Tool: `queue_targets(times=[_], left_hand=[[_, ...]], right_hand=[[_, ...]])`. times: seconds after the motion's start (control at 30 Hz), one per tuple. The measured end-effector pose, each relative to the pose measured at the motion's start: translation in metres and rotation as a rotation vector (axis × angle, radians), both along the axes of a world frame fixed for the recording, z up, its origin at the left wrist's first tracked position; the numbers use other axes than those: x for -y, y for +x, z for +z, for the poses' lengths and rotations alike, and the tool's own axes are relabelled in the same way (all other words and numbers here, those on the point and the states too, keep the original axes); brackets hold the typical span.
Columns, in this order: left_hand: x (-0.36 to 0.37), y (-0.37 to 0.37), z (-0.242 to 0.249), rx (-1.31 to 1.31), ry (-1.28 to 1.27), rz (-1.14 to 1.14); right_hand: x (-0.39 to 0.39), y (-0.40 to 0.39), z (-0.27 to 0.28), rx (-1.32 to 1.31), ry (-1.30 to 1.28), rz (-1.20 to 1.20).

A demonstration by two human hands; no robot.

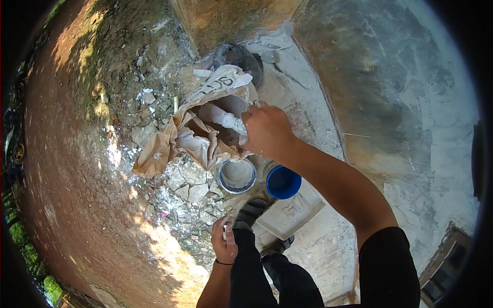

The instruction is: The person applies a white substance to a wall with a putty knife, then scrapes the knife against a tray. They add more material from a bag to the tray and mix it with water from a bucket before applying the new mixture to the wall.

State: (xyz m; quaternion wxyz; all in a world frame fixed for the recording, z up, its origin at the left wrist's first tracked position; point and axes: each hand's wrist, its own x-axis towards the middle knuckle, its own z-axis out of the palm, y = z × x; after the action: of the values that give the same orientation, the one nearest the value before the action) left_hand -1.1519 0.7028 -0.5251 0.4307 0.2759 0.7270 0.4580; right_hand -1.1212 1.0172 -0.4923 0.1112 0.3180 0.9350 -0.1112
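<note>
A torn brown and white paper bag (159, 146) stands wide at the mouth, with black lettering on its upper flap. My right hand (267, 128) is closed at the right side of its mouth, the fingers around the powder-whitened rim. From these fingers a whitish, powder-coated fold (226, 119) runs into the bag; its far end is hidden. Below the bag sit a round tub (236, 176) of grey-white material and a blue bucket (284, 183), partly under my right forearm. My left hand (224, 241), dusted white, hangs beside my leg with its fingers loosely bent and apart.
A shallow pale tray (303, 211) lies by my feet. Behind the bag is a dark plastic bag (241, 59) near the wall corner. Broken rubble (197, 192) covers the ground to the left, and a stained wall (359, 92) rises on the right.
</note>
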Motion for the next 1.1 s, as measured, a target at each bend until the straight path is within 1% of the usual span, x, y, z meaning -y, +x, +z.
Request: queue_targets(times=[0.07,0.13,0.27,0.4,0.47,0.57,0.67,0.8,1.0,1.1], left_hand=[[-0.001,0.001,0.000,-0.013,0.018,-0.020],[-0.002,0.003,0.000,0.041,0.010,0.034],[-0.004,-0.001,0.003,0.013,-0.006,0.002],[-0.010,-0.004,0.007,0.038,-0.013,0.005],[-0.010,-0.004,0.008,0.046,-0.018,0.009],[-0.009,-0.004,0.008,0.026,-0.010,-0.017],[-0.008,-0.004,0.007,0.030,-0.004,-0.033],[-0.008,-0.003,0.008,0.031,-0.026,-0.032],[-0.010,-0.002,0.010,0.020,-0.008,-0.061],[-0.013,-0.002,0.013,0.018,0.004,-0.066]], right_hand=[[-0.002,0.004,0.008,0.064,-0.107,-0.082],[-0.004,0.012,0.014,0.046,-0.124,-0.104],[-0.001,0.028,0.023,0.028,-0.169,-0.124],[0.001,0.037,0.018,0.039,-0.161,-0.138],[0.003,0.040,0.017,-0.010,-0.094,-0.127],[0.001,0.041,0.020,-0.032,-0.128,-0.179],[0.001,0.045,0.016,-0.049,-0.117,-0.149],[0.004,0.049,0.017,-0.066,-0.134,-0.175],[0.008,0.054,0.020,-0.118,-0.094,-0.166],[0.008,0.056,0.023,-0.095,-0.157,-0.234]])
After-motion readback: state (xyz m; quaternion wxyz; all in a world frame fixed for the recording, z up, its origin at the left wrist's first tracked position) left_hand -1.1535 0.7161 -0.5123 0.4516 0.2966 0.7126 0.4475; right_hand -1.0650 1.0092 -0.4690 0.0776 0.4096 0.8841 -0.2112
